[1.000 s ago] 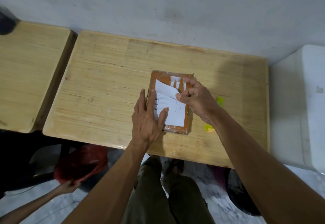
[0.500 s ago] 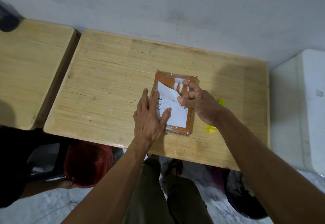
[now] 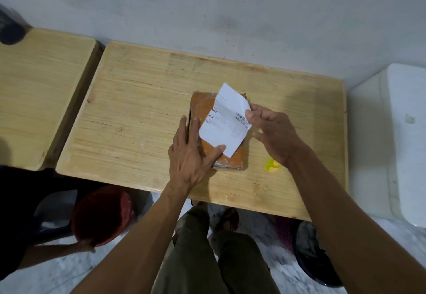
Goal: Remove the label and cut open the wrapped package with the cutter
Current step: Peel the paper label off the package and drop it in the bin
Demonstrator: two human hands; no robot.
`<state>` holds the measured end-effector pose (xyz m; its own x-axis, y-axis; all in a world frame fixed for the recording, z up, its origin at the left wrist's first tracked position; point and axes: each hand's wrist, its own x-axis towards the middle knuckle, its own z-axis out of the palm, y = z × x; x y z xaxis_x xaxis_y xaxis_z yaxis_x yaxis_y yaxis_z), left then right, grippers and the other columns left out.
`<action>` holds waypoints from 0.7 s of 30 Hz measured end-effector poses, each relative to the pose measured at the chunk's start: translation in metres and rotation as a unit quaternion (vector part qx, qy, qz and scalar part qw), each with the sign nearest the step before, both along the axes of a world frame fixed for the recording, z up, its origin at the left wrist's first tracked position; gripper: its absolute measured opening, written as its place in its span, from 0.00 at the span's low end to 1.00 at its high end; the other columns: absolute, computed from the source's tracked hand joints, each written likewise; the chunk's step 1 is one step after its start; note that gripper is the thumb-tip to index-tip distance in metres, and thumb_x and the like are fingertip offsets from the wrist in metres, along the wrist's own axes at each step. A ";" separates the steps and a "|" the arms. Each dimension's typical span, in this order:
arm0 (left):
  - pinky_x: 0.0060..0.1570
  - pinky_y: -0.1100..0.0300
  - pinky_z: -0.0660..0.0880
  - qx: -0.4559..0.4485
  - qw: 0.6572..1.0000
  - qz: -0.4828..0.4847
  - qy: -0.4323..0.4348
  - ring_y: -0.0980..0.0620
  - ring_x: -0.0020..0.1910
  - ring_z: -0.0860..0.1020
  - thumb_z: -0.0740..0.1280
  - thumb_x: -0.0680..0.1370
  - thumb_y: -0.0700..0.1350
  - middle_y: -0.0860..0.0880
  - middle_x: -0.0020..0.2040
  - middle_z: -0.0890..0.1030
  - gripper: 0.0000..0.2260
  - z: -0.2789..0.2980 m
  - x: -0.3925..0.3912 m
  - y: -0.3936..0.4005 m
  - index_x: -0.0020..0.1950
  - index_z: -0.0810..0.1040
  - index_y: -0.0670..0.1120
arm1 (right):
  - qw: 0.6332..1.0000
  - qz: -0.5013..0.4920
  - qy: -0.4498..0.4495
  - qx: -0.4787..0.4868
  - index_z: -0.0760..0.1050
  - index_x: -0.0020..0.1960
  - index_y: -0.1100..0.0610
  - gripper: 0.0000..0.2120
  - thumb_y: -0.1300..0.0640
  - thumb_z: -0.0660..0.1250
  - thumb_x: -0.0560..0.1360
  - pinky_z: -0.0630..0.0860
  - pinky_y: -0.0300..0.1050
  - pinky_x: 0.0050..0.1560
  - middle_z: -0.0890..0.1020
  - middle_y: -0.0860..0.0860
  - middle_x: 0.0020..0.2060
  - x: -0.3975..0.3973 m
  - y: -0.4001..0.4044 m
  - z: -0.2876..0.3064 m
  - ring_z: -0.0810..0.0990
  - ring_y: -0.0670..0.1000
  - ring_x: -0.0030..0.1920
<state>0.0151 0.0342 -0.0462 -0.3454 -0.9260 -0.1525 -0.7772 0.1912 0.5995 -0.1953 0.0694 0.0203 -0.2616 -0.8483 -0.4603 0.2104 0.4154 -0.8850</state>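
Observation:
An orange package (image 3: 202,106) wrapped in clear film lies flat on the wooden table (image 3: 138,109). My left hand (image 3: 191,153) presses flat on its near left corner, fingers spread. My right hand (image 3: 274,132) pinches the right edge of the white printed label (image 3: 224,123), which is lifted off the package and tilted above it. A yellow cutter (image 3: 272,165) lies on the table just right of the package, partly hidden under my right wrist.
A second wooden table (image 3: 39,90) stands to the left. A white box (image 3: 405,136) sits at the right. Below the table's near edge another person's hand (image 3: 84,246) holds a red round object (image 3: 101,215). A grey wall runs behind.
The label, half peeled before, has come off the package and is now raised in my right hand. My left hand stays pressed on the package.

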 end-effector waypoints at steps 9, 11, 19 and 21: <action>0.68 0.36 0.67 -0.012 0.999 -0.052 0.007 0.45 0.80 0.54 0.60 0.73 0.74 0.47 0.82 0.47 0.45 -0.002 0.013 0.005 0.81 0.44 0.55 | 0.994 -0.092 0.059 0.014 0.80 0.49 0.64 0.14 0.51 0.69 0.77 0.77 0.57 0.54 0.83 0.56 0.44 0.005 0.016 0.022 0.72 0.49 0.46; 0.67 0.35 0.68 -0.002 0.998 -0.063 -0.006 0.44 0.79 0.55 0.59 0.73 0.73 0.47 0.82 0.47 0.45 -0.001 0.014 0.002 0.81 0.42 0.56 | 0.993 -0.093 0.065 0.023 0.80 0.47 0.63 0.15 0.49 0.70 0.76 0.73 0.71 0.58 0.80 0.57 0.41 0.008 0.021 0.029 0.70 0.51 0.45; 0.72 0.38 0.62 0.004 0.997 -0.075 0.002 0.45 0.80 0.51 0.47 0.81 0.67 0.48 0.82 0.53 0.29 0.027 0.015 0.004 0.80 0.48 0.60 | 0.994 -0.102 0.022 -0.011 0.78 0.46 0.66 0.15 0.52 0.69 0.77 0.76 0.60 0.50 0.73 0.61 0.41 0.011 0.037 0.067 0.69 0.53 0.47; 0.73 0.41 0.62 -0.009 0.997 -0.057 0.044 0.43 0.78 0.57 0.47 0.83 0.62 0.45 0.79 0.61 0.26 0.047 0.015 0.008 0.79 0.57 0.53 | 0.995 -0.100 0.007 -0.021 0.78 0.46 0.66 0.14 0.53 0.68 0.78 0.72 0.54 0.48 0.76 0.61 0.42 0.010 0.042 0.082 0.72 0.52 0.47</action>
<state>0.0299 0.0418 0.0012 -0.4599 -0.8822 -0.1014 -0.6947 0.2863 0.6598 -0.1850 0.1117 0.1022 -0.4327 -0.7973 -0.4208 0.2721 0.3295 -0.9041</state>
